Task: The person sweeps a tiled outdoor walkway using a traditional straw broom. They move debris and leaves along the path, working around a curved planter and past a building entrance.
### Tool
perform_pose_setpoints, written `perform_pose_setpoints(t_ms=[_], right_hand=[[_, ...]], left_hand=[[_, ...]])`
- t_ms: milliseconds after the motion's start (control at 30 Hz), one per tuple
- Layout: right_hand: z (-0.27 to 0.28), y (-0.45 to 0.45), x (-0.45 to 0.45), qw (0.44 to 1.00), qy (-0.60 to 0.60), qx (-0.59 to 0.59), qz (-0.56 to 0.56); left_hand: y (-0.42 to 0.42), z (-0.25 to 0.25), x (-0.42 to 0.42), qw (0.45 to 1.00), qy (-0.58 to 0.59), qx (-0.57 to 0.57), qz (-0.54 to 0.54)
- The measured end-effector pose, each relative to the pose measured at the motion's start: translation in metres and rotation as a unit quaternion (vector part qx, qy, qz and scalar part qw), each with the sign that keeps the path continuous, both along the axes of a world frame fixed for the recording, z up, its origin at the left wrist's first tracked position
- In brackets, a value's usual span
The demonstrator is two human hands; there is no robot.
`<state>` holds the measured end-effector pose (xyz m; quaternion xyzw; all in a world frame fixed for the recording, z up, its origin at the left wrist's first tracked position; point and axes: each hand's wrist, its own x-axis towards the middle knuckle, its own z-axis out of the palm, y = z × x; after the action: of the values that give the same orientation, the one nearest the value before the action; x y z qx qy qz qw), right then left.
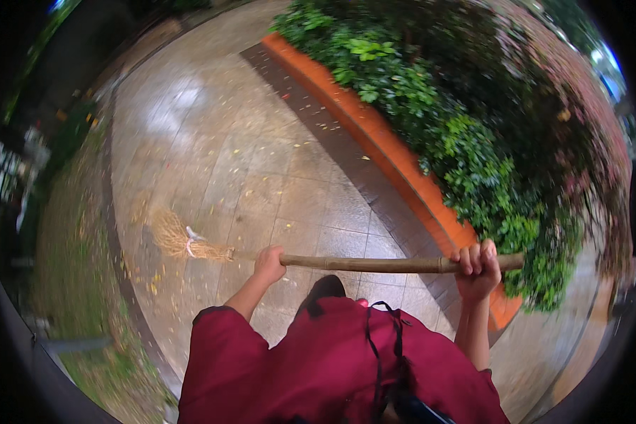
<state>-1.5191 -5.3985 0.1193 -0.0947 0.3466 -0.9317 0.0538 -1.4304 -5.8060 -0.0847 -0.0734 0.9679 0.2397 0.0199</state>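
Note:
A broom with a bamboo handle (365, 264) lies across the view in front of my body. My left hand (270, 263) grips the handle low down, near the broom head. Higher up, close to the handle's end, my right hand (478, 269) is closed around it with the fingers facing up. The straw broom head (175, 236) points left over the paving, tied with a pale band; its bristles are slightly blurred. Small yellow leaves (153, 286) lie scattered around and below the bristles.
Wet paving tiles (297, 201) stretch ahead. On the right, a planter with an orange ledge (387, 140) holds green shrubs (471, 148), which reach near the handle's end. A dark kerb (111, 212) borders the grass (71, 233) on the left.

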Motion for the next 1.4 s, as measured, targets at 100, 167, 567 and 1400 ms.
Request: perform_pose_setpoints(t_ms=[100, 167, 567, 1400], right_hand=[[0.019, -0.034, -0.073, 0.987, 0.015, 0.008, 0.158], [0.027, -0.074, -0.115, 0.959, 0.022, -0.003, 0.284], [0.011, -0.226, -0.304, 0.875, -0.013, 0.095, 0.475], [0.063, -0.084, -0.598, 0.852, 0.142, 0.017, 0.503]], left_hand=[[0.024, 0.002, 0.044, 0.991, -0.031, 0.017, 0.131], [0.043, -0.019, 0.083, 0.978, -0.038, 0.022, 0.202], [0.17, -0.042, -0.038, 0.854, -0.09, 0.307, 0.409], [0.204, -0.006, -0.339, 0.927, -0.095, 0.203, 0.301]])
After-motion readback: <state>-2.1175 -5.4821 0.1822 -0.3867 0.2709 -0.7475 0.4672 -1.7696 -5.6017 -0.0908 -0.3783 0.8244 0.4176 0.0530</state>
